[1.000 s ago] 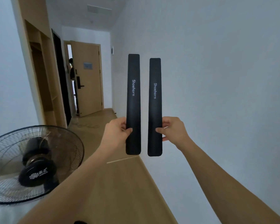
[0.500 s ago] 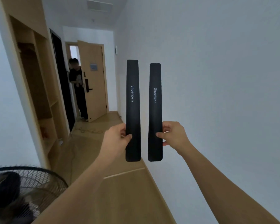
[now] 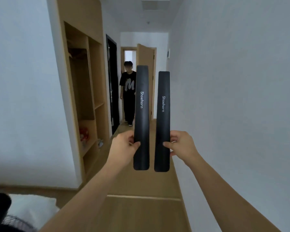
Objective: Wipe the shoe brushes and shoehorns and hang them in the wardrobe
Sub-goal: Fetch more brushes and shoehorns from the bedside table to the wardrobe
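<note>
Both hands are up in front, each pinching a black shoehorn near its lower end. The left hand (image 3: 124, 146) grips the left shoehorn (image 3: 141, 118), the right hand (image 3: 182, 144) grips the right shoehorn (image 3: 162, 121). They're upright, side by side with a narrow gap, not touching. The hallway floor (image 3: 141, 211) runs ahead between the right wall (image 3: 233, 97) and the open wardrobe (image 3: 84, 97) on the left. A person (image 3: 128, 91) stands further down by the open door (image 3: 145, 56), right in the walkway.
</note>
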`<state>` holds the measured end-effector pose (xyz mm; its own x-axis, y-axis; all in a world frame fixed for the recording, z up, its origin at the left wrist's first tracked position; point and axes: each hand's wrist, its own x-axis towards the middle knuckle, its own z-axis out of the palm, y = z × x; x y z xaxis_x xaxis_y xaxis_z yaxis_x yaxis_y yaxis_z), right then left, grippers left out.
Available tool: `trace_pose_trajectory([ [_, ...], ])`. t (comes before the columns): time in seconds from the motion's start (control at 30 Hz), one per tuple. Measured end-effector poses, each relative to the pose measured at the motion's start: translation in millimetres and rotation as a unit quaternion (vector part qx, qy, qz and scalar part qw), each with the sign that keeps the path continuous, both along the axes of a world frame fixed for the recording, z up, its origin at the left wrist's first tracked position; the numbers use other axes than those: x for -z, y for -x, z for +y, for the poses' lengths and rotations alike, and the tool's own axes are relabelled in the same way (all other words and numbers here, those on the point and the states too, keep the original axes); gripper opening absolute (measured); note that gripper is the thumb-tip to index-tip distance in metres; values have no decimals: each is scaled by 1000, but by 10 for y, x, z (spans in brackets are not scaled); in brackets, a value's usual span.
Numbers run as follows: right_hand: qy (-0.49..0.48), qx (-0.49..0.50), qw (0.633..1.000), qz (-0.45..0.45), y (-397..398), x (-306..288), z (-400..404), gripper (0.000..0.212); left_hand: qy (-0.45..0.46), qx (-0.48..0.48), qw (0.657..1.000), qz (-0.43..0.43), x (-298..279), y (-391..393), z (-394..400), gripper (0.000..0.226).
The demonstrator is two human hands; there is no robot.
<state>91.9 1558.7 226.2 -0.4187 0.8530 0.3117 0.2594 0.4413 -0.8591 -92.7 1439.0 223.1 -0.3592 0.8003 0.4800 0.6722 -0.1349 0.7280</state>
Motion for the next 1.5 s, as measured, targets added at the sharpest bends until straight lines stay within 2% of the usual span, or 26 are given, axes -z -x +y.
trace_pose_trajectory([
  [0.3, 6, -51, 999, -2, 660, 103, 1396, 25, 4, -45, 998, -35, 128, 528, 1255, 16],
  [0.47, 10, -36, 999, -3, 1129, 127, 2263, 24, -6, -47, 998, -40, 176, 1044, 2192, 21],
  [0.77, 7, -2, 1000, -7, 2068, -62, 3858, 26, -15, -23, 1000, -8, 47, 2142, 3942, 15],
  [0.93, 13, -1, 1000, 4, 2559, 33, 4658, 24, -1, -27, 1000, 7, 129, 2646, 4714, 15],
  [1.2, 13, -59, 998, 25, 3496, 268, 6112, 26, 11, -40, 999, -8, 303, 3422, 5950, 22],
  [1.5, 19, -161, 986, 25, 4727, 150, 8001, 27, 8, -138, 990, -16, 189, 4487, 7529, 22],
])
